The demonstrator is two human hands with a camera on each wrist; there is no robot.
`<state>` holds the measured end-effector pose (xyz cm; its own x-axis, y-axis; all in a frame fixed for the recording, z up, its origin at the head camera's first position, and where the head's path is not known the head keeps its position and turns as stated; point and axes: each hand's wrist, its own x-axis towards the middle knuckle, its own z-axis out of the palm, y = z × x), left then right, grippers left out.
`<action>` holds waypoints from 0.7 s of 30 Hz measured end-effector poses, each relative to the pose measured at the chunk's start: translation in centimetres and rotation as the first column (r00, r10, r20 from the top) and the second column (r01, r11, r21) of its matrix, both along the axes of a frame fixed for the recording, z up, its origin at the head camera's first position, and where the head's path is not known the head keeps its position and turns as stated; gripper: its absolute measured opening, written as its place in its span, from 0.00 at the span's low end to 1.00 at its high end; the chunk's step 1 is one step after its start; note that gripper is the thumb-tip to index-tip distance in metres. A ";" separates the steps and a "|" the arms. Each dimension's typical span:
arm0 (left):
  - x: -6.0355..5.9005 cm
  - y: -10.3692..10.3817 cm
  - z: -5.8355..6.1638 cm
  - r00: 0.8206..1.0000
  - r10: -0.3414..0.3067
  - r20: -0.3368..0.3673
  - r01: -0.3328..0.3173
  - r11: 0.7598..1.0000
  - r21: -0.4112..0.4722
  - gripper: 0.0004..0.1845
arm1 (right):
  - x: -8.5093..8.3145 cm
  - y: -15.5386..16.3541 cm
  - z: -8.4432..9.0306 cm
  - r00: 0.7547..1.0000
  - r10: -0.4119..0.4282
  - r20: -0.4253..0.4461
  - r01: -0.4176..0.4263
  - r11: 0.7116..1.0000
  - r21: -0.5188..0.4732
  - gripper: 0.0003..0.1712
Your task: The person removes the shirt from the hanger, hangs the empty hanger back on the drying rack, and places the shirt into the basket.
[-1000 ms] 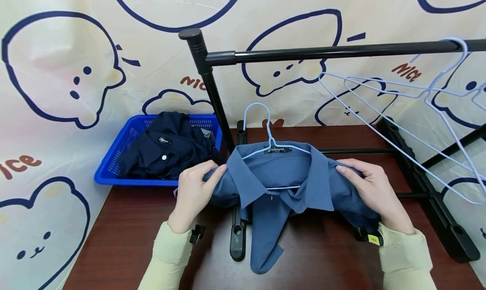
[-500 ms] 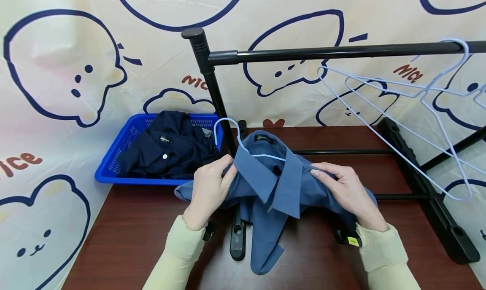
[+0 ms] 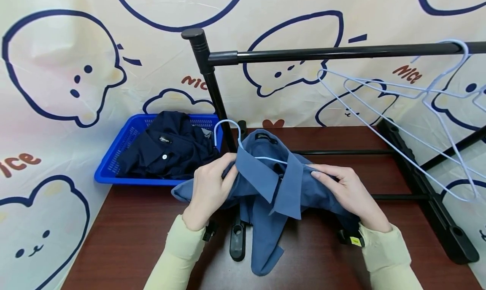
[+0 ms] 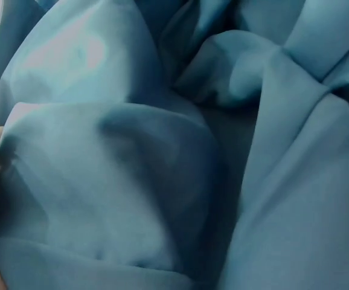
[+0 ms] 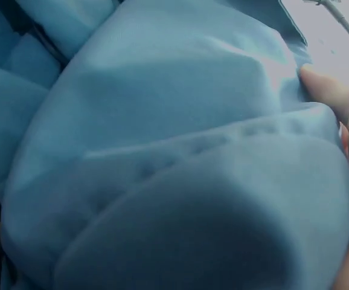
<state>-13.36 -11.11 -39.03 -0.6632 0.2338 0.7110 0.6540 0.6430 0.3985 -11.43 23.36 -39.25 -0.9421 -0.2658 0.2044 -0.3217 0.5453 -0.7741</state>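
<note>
- Far to the left of both hands, a blue basket (image 3: 114, 165) sits at the back left corner of the counter (image 3: 125, 239); a dark navy shirt (image 3: 167, 151) lies crumpled inside it, collar and one white button showing.
- The left hand (image 3: 209, 189) has its fingers curled over the left shoulder of the blue shirt (image 3: 265, 197), pinching the cloth just beside the collar; the left wrist view is filled with folds of the same blue cloth (image 4: 174, 157), with only an edge of skin at the frame's left side.
- Between the two hands the blue shirt lies bunched on the counter, collar raised and one front panel trailing toward the person; a pale blue hanger (image 3: 231, 132) is threaded inside the collar, its hook rising just above the left hand and tilted to the left.
- The right hand (image 3: 345, 193) grips the shirt's right shoulder, fingers bent over the cloth and pointing inward to the collar; in the right wrist view a fingertip (image 5: 325, 90) presses on the fabric's edge.
- The hands are apart, one on each shoulder of the garment.
- Behind and above both hands runs a black clothes rail (image 3: 341, 52); up to the right of the right hand, several empty pale hangers (image 3: 410, 125) hang from it.
</note>
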 end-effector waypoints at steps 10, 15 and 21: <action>0.1 -1.6 1.1 1.000 0.005 -0.003 -0.005 0.996 0.087 0.05 | 0.1 3.1 0.4 0.992 -0.092 -0.088 0.090 0.995 -0.031 0.17; 0.2 -1.5 1.3 0.998 -0.054 0.024 0.051 0.993 0.107 0.06 | 0.0 3.1 0.1 0.993 -0.085 -0.088 0.071 0.987 -0.145 0.15; 0.2 -1.3 1.3 0.995 -0.093 0.045 0.084 0.980 0.180 0.05 | -0.4 2.1 -0.7 0.992 0.112 0.063 -0.062 0.845 -0.531 0.20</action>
<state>-13.20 -12.40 -37.77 -0.6836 0.1665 0.7106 0.6798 0.4996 0.5370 -11.82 25.47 -39.91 -0.9408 -0.2233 0.2548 -0.2658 0.0199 -0.9638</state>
